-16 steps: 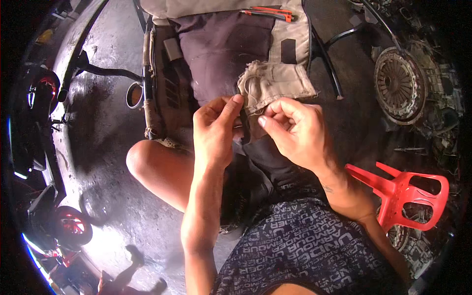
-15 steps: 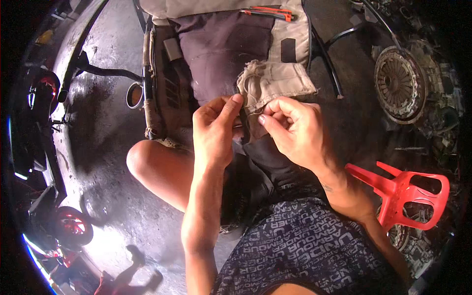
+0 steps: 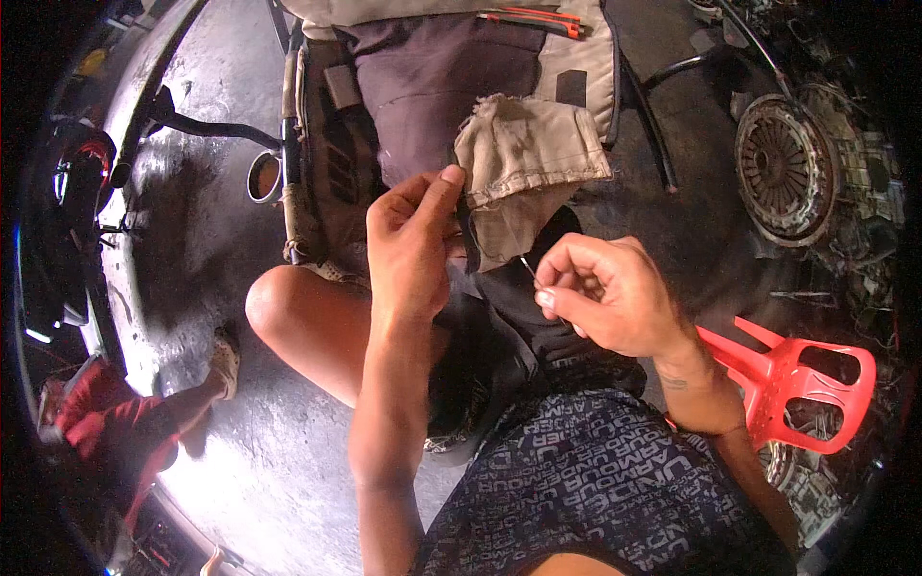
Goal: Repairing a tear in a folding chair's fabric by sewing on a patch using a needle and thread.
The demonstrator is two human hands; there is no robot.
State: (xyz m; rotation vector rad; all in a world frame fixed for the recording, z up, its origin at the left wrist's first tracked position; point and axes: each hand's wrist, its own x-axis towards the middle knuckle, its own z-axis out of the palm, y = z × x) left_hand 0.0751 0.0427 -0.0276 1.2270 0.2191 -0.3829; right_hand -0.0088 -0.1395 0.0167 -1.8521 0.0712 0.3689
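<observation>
A beige cloth piece with a frayed upper edge and a stitched hem lies over my lap, a flap hanging below the hem. My left hand pinches its left edge between thumb and fingers. Just right of and below the flap, my right hand is closed on a thin, shiny needle-like tool whose upper end points at the cloth's lower corner. Whether thread runs from it is too fine to tell. Behind the cloth is a padded beige seat cover with a dark brown-purple panel.
An orange-black utility knife rests on the cover's far end. Black metal tubes flank it. A red plastic stool and a round clutch plate are at right. A person in red is at lower left.
My right hand has drawn away from the hem, down and to the right, with the needle-like tool now visible. The cloth's flap shows more. A person has come into view at lower left.
</observation>
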